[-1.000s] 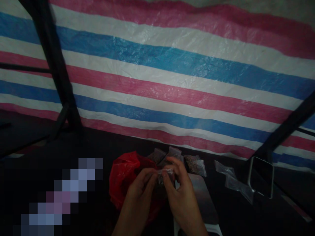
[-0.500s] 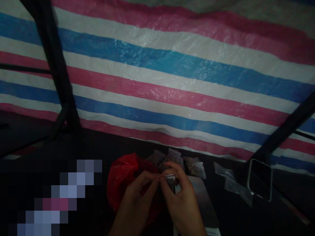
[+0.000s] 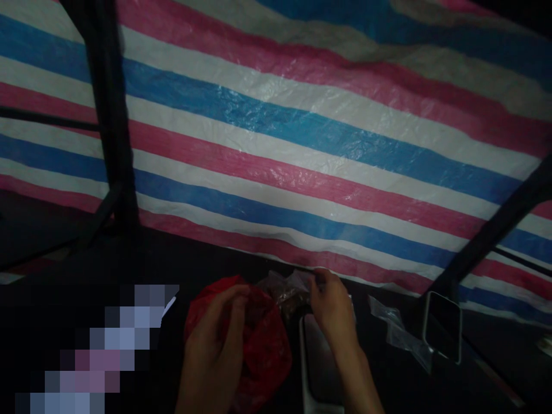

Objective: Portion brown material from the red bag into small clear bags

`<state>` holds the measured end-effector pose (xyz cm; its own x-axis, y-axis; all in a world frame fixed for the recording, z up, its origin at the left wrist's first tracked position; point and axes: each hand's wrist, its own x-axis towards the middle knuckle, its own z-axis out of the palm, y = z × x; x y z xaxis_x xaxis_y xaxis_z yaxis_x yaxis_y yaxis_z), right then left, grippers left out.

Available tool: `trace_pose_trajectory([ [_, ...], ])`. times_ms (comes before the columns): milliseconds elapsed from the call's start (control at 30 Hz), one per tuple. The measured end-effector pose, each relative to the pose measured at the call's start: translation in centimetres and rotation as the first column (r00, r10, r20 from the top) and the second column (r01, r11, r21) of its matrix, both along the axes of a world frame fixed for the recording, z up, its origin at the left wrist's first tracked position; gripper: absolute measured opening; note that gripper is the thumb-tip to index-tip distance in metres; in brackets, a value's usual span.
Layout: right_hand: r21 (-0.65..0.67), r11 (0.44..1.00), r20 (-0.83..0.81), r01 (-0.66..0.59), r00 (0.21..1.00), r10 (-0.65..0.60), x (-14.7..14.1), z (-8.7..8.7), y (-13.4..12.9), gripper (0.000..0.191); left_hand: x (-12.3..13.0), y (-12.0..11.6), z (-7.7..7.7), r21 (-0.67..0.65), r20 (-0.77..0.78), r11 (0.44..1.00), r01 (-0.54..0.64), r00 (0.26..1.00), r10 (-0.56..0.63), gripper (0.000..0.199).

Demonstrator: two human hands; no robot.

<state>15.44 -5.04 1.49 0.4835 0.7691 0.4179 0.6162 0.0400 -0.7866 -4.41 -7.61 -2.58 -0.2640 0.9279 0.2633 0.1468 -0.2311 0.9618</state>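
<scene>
My left hand (image 3: pixel 215 339) is over the open red plastic bag (image 3: pixel 269 351), fingers curved, thumb and forefinger a little apart, with nothing visible between them. Beyond the flat white-edged device with a grey top plate (image 3: pixel 321 362), my right hand (image 3: pixel 334 305) reaches to the small clear zip bags. Its fingertips are closed at the edge of one zip bag (image 3: pixel 301 280); the fingers hide part of it. Beside that lies another zip bag with brown, crumbly contents (image 3: pixel 276 284). What the red bag holds is too dark to make out.
Flat clear bags (image 3: pixel 399 330) lie to the right, against a phone-like device with a pale frame (image 3: pixel 443 328). A striped plastic sheet (image 3: pixel 293 172) hangs behind the dark tabletop (image 3: pixel 172 253), with dark frame posts (image 3: pixel 110 132) at both sides. Pixelation covers the lower left.
My hands were together, pinching a small zip bag. They have parted: the right moved forward to the zip bags at the back, the left moved left over the red bag. The view shifted slightly.
</scene>
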Motion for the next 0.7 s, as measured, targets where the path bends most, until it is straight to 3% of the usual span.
trace_pose_trajectory([
  [67,-0.009,1.000,0.046,0.002,0.999,-0.002,-0.9,-0.8,-2.0,0.023,-1.1,0.0,0.4,0.097,-0.272,0.987,-0.130,0.950,0.152,0.038],
  [133,-0.105,0.985,0.081,-0.138,0.986,0.147,-2.5,-2.2,-4.1,0.022,-2.3,0.5,0.2,0.144,-0.545,0.963,-0.229,0.794,0.270,0.045],
  [200,-0.219,0.943,0.127,-0.251,0.951,0.282,-4.5,-3.6,-5.6,0.027,-3.6,1.3,-0.6,0.039,-0.696,0.967,-0.253,0.687,0.208,0.059],
  [267,-0.331,0.910,0.170,-0.248,0.933,0.316,-5.9,-4.4,-6.1,0.040,-4.8,2.1,-1.2,-0.192,-0.634,0.980,-0.047,0.768,-0.087,0.059],
  [333,-0.381,0.892,0.167,-0.244,0.931,0.326,-6.3,-4.3,-5.9,0.039,-5.7,2.5,-1.3,-0.223,-0.533,0.975,0.018,0.835,-0.137,0.054],
  [400,-0.320,0.916,0.143,-0.243,0.943,0.300,-5.6,-3.5,-5.3,0.039,-6.2,2.5,-0.8,-0.107,-0.484,0.994,-0.033,0.875,-0.023,0.053],
  [500,-0.129,0.961,0.132,-0.247,0.956,0.263,-3.9,-2.3,-4.7,0.038,-6.6,2.2,0.0,0.035,-0.501,0.995,-0.089,0.860,0.095,0.052],
  [600,-0.056,0.952,0.119,-0.300,0.945,0.304,-3.4,-2.4,-5.0,0.039,-6.8,2.3,-0.7,-0.066,-0.534,0.997,-0.045,0.845,0.002,0.049],
  [700,-0.096,0.936,0.115,-0.338,0.931,0.347,-4.2,-3.1,-5.5,0.038,-6.5,2.9,-2.1,-0.115,-0.539,0.991,-0.071,0.842,-0.003,0.051],
])
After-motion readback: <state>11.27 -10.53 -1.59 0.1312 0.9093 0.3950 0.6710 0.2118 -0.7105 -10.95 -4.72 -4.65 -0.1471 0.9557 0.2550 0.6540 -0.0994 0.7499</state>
